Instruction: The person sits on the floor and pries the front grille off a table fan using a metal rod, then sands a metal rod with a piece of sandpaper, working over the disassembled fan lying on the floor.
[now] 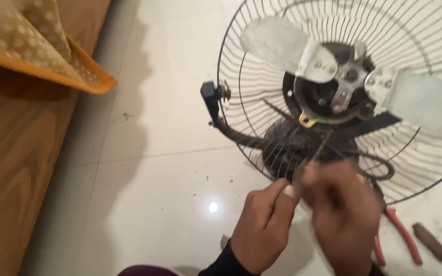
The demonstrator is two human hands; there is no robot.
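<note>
A metal fan lies on the white tiled floor, its wire guard (241, 71) facing up and its grey blades (277, 41) fixed to a black motor hub (328, 92). My left hand (262, 225) and my right hand (346, 214) meet at the near rim of the guard. Both pinch a thin wire (317, 153) that runs up toward the hub. The right hand is blurred.
Red-handled pliers (402, 235) lie on the floor just right of my right hand, next to a small dark brown tool (433, 243). A wooden furniture side (11, 168) stands along the left, with a dotted, orange-edged cloth (42, 46) hanging over it.
</note>
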